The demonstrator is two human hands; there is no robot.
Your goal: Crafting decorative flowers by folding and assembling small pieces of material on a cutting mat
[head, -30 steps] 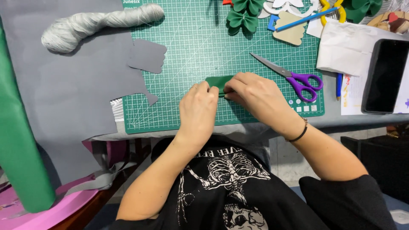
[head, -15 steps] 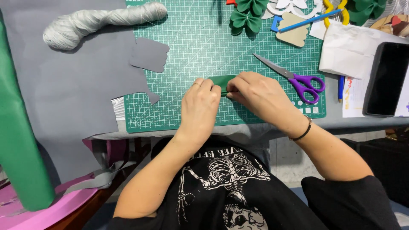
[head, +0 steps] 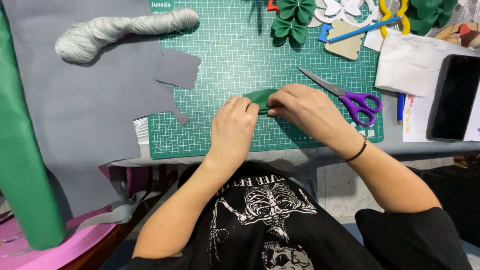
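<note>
A grey sheet (head: pixel 75 125) covers the table's left, beside a smooth green roll (head: pixel 22 165). A gridded green mat (head: pixel 235 65) lies in the middle, with a skein of pale thread (head: pixel 120 31) above. On the mat both hands pinch a small green felt piece (head: pixel 261 97): left hand (head: pixel 235 125) and right hand (head: pixel 305 107) grasp it together. Purple scissors (head: pixel 350 97) lie just right.
</note>
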